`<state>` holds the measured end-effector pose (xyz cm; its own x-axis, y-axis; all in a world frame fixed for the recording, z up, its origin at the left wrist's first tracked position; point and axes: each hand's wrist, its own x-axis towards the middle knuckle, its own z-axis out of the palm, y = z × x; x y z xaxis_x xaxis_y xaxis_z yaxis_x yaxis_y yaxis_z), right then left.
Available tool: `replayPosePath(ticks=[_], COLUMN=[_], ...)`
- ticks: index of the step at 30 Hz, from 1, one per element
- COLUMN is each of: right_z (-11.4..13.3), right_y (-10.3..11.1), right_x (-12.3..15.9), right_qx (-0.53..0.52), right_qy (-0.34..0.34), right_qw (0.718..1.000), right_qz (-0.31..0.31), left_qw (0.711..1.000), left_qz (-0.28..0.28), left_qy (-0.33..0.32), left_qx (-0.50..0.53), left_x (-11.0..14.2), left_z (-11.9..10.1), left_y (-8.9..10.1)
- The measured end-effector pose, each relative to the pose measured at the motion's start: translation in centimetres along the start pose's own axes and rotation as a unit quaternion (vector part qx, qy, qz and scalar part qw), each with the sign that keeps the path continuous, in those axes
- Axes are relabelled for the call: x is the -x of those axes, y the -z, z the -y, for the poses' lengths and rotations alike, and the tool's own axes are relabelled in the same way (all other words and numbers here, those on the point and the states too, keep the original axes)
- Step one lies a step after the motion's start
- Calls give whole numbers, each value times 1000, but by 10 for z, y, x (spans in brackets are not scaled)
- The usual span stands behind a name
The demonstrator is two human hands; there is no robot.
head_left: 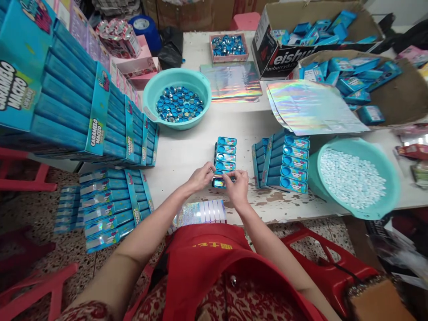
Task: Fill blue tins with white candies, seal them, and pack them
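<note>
A short column of small blue candy boxes (225, 157) with round recesses lies on the white table. My left hand (199, 179) is at the left of its near end, fingertips pinched together. From the right, my right hand (238, 186) reaches to the same end, its thumb and fingers closed. A thin shiny strip (219, 175) runs between the fingertips of both hands, over the nearest boxes. Just below the hands, a holographic sticker sheet (203, 212) with pale strips lies at the table edge. My fingers partly cover the nearest boxes.
Bundled blue boxes (284, 162) stand at right, beside a teal basin (393, 187) of white candies. Another teal basin (150, 96) holds blue-and-silver caps. Tall box stacks (67, 98) line the left. Holographic sheets (310, 104) lie near cartons (281, 55) of blue packs.
</note>
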<state>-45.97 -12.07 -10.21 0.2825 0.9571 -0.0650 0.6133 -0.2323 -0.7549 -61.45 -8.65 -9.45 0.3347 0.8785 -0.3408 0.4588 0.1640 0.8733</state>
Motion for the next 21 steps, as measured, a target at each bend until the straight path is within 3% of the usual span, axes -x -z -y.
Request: replayPosePath(ticks=[5,9,12,15,17,19,21], right_z=[-9,-16,-19,-21,-21,-20,-17], right_y=[-13,-15,-15,-15,-13,-8,-1], right_x=[-12,-11,-12,-16,-18,-15,-4], right_qx=[5,-66,-96,-67,-52,-57,-56], right_qy=[-13,-66,-95,-68,-65,-56,-2], right_qw=[1000,995,990,994,996,996,995], right_qz=[-13,-43,-50,-47,-42,-51,-83], left_qw=[998,989,979,986,985,974,955], left_qz=[-4,-41,-79,-96,-65,-28,-10], left_qy=[3,79,106,60,55,102,160], left_qx=[-58,-121,-157,-126,-148,-200,-251], left_x=[-22,-21,-10,5,17,31,47], left_z=[12,20,20,19,22,30,42], left_y=[-8,-15,-26,-43,-47,-41,-29])
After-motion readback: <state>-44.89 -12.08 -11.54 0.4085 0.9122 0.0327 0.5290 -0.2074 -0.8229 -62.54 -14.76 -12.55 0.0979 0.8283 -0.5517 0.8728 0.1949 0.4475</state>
